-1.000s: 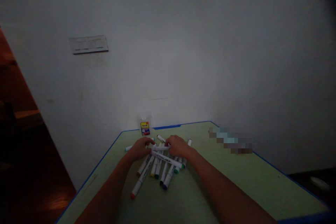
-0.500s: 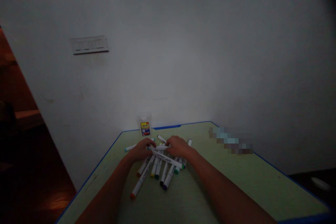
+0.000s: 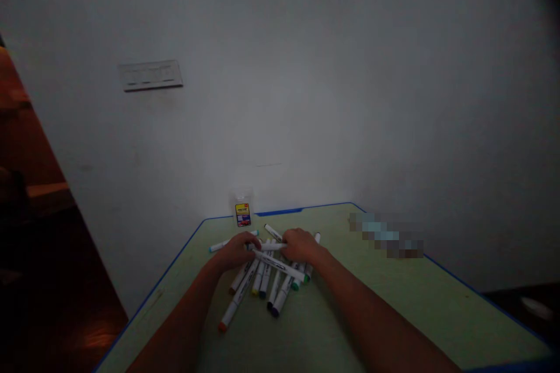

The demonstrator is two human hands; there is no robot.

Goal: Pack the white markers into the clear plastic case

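A white marker (image 3: 272, 246) lies level between my two hands above a loose pile of markers. My left hand (image 3: 238, 251) has its fingers closed around the left end of it. At the other end, the fingers of my right hand (image 3: 299, 245) are closed on it, partly hidden from view. Just below, a green-ended marker (image 3: 282, 266) slants across the pile, its upper end near my left fingertips. An orange-ended marker (image 3: 236, 300) sticks out toward me. A purple-ended marker (image 3: 282, 298) lies to its right, and a light-blue-ended marker (image 3: 217, 246) rests beyond my left hand.
A clear case (image 3: 243, 213) with a yellow and blue label stands at the back of the green table (image 3: 376, 297), against the wall. A blurred-out item (image 3: 385, 235) lies near the right edge. A switch plate (image 3: 151, 76) is on the wall.
My right hand has shifted slightly to the right, and more of the marker between the hands shows. My left hand stays almost in place. The pile looks the same.
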